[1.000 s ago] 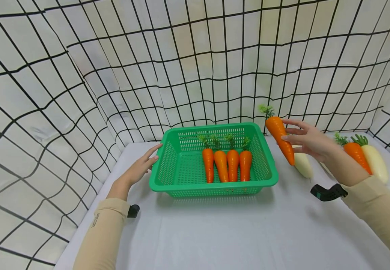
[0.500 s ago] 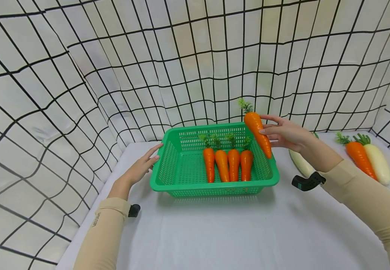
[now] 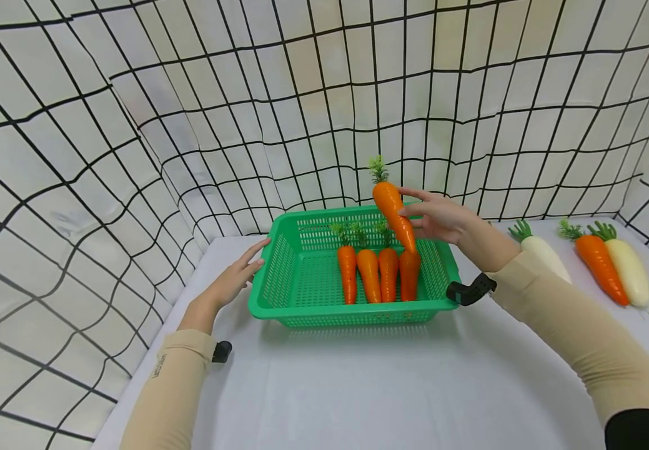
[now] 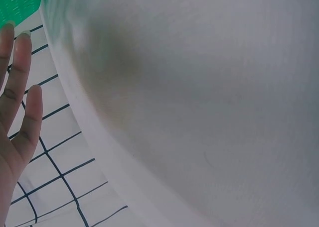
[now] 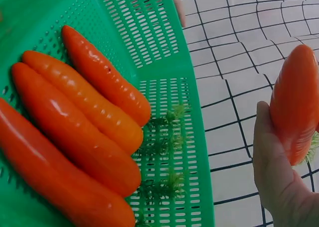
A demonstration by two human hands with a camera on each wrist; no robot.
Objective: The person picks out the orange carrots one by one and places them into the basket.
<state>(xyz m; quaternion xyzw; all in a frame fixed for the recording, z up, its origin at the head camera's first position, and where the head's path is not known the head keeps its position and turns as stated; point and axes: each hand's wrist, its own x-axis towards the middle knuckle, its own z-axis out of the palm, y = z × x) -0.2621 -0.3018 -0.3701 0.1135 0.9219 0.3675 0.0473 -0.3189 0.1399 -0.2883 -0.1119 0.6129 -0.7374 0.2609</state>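
My right hand (image 3: 436, 215) pinches an orange carrot (image 3: 393, 209) with a green leafy top, tilted, above the right half of a green plastic basket (image 3: 302, 310). In the right wrist view the held carrot (image 5: 296, 100) stands between thumb and fingers (image 5: 271, 162). Several carrots (image 3: 368, 275) lie side by side in the basket, tops toward its back wall; the rightmost is partly covered by the held one. At the basket's left rim rests my left hand (image 3: 234, 281), fingers extended. In the left wrist view its fingertips (image 4: 22, 38) reach the green basket edge (image 4: 20, 5).
Right of the basket, a white radish (image 3: 546, 257) lies on the white tabletop (image 3: 358, 387). Farther right, another carrot (image 3: 602, 269) lies against a second white radish (image 3: 629, 272). White walls with a black grid (image 3: 324, 106) enclose the table's back and sides.
My right hand has carried the carrot leftward, from beside the basket's right rim to above the carrots inside. The left hand has stayed at the left rim.
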